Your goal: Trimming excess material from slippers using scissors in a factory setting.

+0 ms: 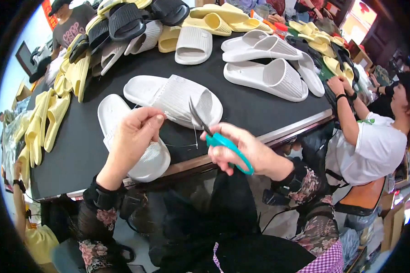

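Note:
My right hand (237, 148) is wrapped round a pair of scissors (225, 145) with teal handles. The dark blades stand slightly apart and point up over the front of a white ribbed slide sandal (180, 98). My left hand (139, 134) pinches something tiny and pale against that sandal's strap edge; what it is I cannot make out. Under the left hand lies a second white slide sandal (151, 161), partly hidden by it. A thin clear strand (197, 139) hangs near the scissors and runs back toward the left hand.
Dark-topped table (91, 150) with a metal front edge. More white sandals (266, 77) lie right of centre. Black, yellow and white sandals (123, 27) are heaped at the back left. A co-worker in a white shirt (373, 141) sits close on the right; others work around the table.

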A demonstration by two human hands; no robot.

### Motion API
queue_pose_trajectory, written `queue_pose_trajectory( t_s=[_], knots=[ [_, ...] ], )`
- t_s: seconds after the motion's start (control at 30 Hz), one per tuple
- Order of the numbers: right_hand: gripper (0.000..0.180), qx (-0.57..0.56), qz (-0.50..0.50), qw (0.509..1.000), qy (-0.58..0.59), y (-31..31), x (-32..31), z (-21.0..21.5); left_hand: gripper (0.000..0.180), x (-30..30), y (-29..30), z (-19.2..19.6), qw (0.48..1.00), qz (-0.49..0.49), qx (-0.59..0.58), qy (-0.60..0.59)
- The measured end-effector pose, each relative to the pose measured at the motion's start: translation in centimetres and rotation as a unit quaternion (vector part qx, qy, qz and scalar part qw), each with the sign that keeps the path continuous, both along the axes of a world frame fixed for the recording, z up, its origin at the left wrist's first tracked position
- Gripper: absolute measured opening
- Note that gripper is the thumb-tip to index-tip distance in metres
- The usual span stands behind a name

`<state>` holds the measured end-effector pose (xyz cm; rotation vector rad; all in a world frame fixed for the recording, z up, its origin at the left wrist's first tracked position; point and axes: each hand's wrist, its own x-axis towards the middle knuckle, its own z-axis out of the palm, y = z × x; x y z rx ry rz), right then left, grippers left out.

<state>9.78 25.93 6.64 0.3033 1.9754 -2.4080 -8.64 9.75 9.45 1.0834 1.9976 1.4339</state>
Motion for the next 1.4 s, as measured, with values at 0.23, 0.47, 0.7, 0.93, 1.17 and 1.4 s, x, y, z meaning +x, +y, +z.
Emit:
queue_pose_trajectory(
  t_s=[0.23, 0.47, 0.7, 0.93, 1.17, 1.4],
  knots=[
    [0.042, -0.113, 0.069, 0.99, -0.042, -1.7, 0.2, -1.8, 0.014, -0.2, -0.1, -0.2, 0.999, -0.005, 0.016, -0.034],
    [0.032, -0.163, 0.031, 0.985, -0.036, -1.8, -0.7, -1.4, 0.013, -0.2, -0.2, -0.4, 0.996, -0.01, 0.031, -0.078],
    [0.029, -0.11, 0.008, 0.993, -0.046, -1.7, -0.4, -0.7, 0.011, 0.8, -1.5, -0.6, 0.999, -0.026, 0.037, -0.02],
    [0.045, -0.014, 0.028, 0.999, -0.035, -0.5, -0.4, 0.2, 0.008, 4.8, -6.6, 1.5, 0.956, -0.251, 0.061, 0.141],
    [0.043, 0.004, -0.012, 1.0, 0.019, -0.2, -2.1, 0.7, 0.015, 3.9, -14.1, 2.2, 0.985, -0.093, 0.097, 0.105],
    [0.037, 0.115, -0.089, 0.989, 0.04, -1.7, -2.6, 1.0, 0.017, 0.3, -22.9, -5.1, 0.916, 0.336, 0.22, 0.003]
  ],
)
